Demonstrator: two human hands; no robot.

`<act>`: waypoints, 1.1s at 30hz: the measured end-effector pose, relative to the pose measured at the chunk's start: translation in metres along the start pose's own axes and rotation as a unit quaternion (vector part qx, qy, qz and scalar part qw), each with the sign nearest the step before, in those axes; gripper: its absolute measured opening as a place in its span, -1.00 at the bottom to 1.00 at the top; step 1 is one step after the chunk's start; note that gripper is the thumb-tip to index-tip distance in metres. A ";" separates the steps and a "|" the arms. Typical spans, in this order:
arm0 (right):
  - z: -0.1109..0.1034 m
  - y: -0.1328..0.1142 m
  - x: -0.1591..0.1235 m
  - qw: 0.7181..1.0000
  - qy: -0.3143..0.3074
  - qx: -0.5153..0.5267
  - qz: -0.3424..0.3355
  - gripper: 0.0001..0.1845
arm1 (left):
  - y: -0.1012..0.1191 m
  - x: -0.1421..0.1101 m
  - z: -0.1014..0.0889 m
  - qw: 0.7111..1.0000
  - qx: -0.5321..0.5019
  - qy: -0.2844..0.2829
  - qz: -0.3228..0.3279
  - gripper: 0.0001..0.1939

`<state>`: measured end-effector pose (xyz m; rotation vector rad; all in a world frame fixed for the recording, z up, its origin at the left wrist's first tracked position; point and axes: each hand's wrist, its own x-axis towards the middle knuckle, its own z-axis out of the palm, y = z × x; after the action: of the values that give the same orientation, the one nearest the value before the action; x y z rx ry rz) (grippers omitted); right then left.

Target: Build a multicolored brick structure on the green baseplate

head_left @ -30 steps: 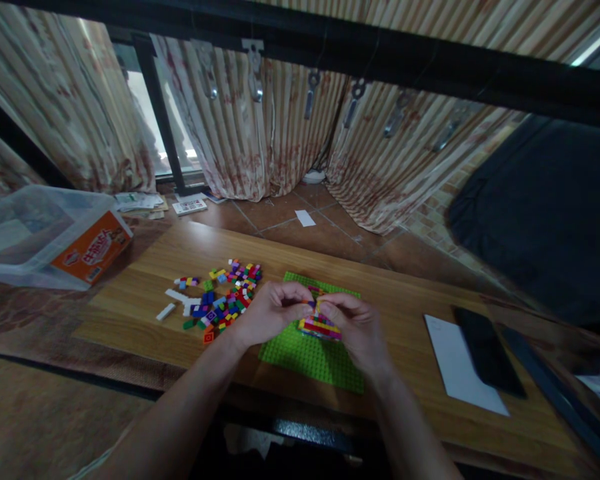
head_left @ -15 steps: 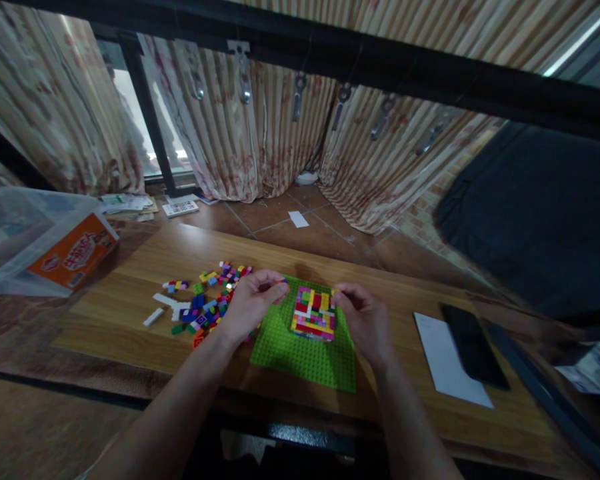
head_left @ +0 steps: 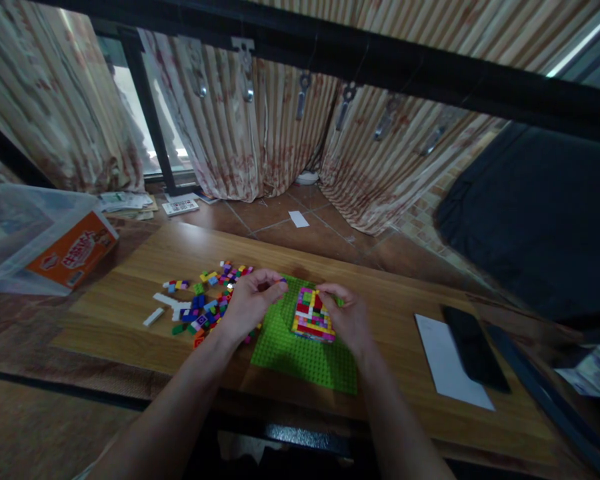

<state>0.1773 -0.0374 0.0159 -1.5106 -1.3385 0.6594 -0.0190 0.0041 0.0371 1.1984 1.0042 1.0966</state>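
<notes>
A squarish build of multicoloured toy bricks [head_left: 313, 327] stands on a green baseplate [head_left: 300, 363]. My right hand [head_left: 347, 317] reaches over its right side from above, thumb and fingers pinched at the upper edge around a small yellow brick, which is mostly hidden by the fingertips. To the left of the build, my left hand [head_left: 253, 300] is held over the baseplate's left edge, its thumb and forefinger closed on a small purple brick [head_left: 283, 281]. Loose bricks [head_left: 200, 320] of many colours lie scattered on the table beside the left hand.
A clear plastic bin [head_left: 35, 213] with an orange label sits at the left. On the right of the wooden table [head_left: 395, 320] lie a white sheet [head_left: 445, 363] and a black phone-like slab [head_left: 475, 347]. Curtains [head_left: 280, 147] hang behind a dark bar.
My right hand has moved left, from beside the build to over its upper right part. My left hand has stayed almost still with its brick.
</notes>
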 end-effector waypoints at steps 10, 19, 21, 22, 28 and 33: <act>0.001 0.009 0.002 0.996 -0.018 0.068 0.053 -0.78 | -0.002 0.001 -0.001 1.000 0.018 0.011 0.015 -0.81; 0.008 0.013 0.008 0.982 0.016 0.154 0.109 -0.68 | -0.005 0.002 -0.003 1.000 0.023 0.005 0.021 -0.81; 0.009 0.011 0.008 0.976 0.023 0.179 0.120 -0.68 | -0.006 0.002 -0.003 0.999 0.024 0.007 0.023 -0.81; 0.009 0.010 0.008 0.973 0.026 0.191 0.127 -0.67 | -0.006 0.002 -0.003 0.999 0.025 0.007 0.023 -0.81; 0.011 0.005 0.007 0.961 0.038 0.231 0.151 -0.64 | -0.005 0.002 -0.002 0.999 0.024 0.005 0.024 -0.81; 0.012 0.007 0.008 0.960 0.043 0.231 0.156 -0.63 | -0.006 0.001 -0.001 0.999 0.030 -0.004 0.008 -0.82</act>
<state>0.1716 -0.0257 0.0069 -1.3517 -0.8092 1.0158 -0.0188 0.0052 0.0312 1.2609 1.0296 1.0791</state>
